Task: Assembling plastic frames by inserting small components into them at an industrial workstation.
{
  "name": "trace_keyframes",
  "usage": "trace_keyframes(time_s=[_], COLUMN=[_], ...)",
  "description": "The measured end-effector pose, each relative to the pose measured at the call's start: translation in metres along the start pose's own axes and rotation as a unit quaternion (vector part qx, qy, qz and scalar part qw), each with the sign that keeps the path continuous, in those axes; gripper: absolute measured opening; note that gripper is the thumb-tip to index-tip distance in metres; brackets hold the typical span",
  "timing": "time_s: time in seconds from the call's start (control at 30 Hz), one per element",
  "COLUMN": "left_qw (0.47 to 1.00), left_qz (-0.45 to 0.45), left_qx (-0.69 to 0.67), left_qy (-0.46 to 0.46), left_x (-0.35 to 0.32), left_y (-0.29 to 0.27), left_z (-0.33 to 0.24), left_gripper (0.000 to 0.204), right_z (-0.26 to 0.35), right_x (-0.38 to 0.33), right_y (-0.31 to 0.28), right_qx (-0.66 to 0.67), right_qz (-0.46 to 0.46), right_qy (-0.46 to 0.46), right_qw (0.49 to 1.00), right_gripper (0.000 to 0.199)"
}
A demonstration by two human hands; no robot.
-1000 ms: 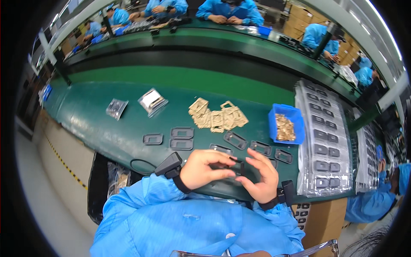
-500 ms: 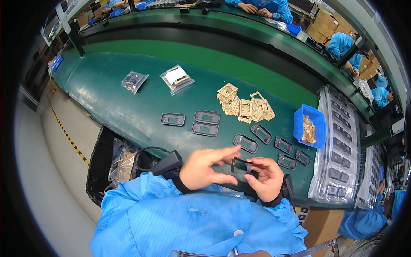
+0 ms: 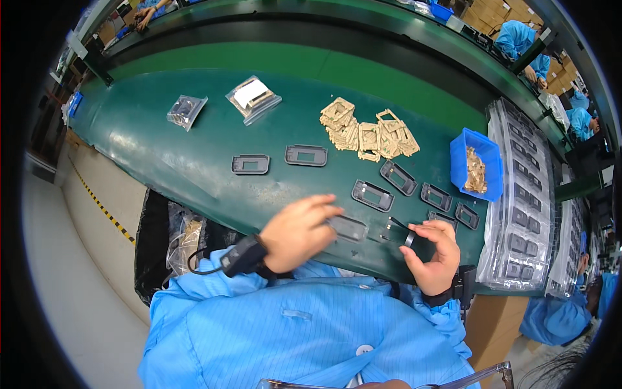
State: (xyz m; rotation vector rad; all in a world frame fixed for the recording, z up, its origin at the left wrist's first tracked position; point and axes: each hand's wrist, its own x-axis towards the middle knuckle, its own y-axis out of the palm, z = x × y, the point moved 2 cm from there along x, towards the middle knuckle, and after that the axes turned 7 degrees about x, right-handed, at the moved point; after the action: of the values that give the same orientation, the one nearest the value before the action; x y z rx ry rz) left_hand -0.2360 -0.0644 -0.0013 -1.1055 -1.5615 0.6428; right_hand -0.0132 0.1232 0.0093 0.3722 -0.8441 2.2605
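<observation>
My left hand (image 3: 301, 235) grips the end of a dark grey rectangular plastic housing (image 3: 350, 229), blurred by motion, just above the table. To its right, my right hand (image 3: 435, 256) pinches another dark plastic housing (image 3: 411, 240) between thumb and fingers, tilted nearly edge-on; small metallic spots show along its edge. Similar grey housings with rectangular windows lie about: one (image 3: 306, 155) and a smaller-looking one (image 3: 250, 164) beyond my left hand, and several others, such as this one (image 3: 372, 196), beyond my right hand.
A pile of tan frames (image 3: 369, 136) lies mid-table. Right of it stands a blue bin (image 3: 495, 170) with small tan pieces, beside clear trays (image 3: 521, 207) of dark parts. Two clear bags (image 3: 186, 111) (image 3: 254, 97) lie at the far left. A black-lined bin (image 3: 150, 243) stands below the table edge.
My left hand, empty before, has taken the nearer of two neighbouring housings and brought it close. My right hand has moved right with its housing. The whole view has shifted slightly.
</observation>
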Motion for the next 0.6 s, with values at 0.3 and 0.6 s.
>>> trace_keyframes(time_s=[0.3,0.6], left_qw=[0.987,0.98], left_qz=[0.037,0.056], left_qx=[-0.118,-0.17], left_qy=[-0.1,-0.087], left_x=[0.018,0.022], left_y=[0.011,0.025], left_z=[-0.012,-0.013], left_gripper=[0.054,0.059], right_z=[0.004,0.007], right_x=[0.005,-0.002], right_y=[0.019,0.018], right_qx=[-0.029,-0.072], right_qz=[0.072,0.113], right_qy=[0.031,0.026], right_qw=[0.996,0.991], right_gripper=[0.035,0.035])
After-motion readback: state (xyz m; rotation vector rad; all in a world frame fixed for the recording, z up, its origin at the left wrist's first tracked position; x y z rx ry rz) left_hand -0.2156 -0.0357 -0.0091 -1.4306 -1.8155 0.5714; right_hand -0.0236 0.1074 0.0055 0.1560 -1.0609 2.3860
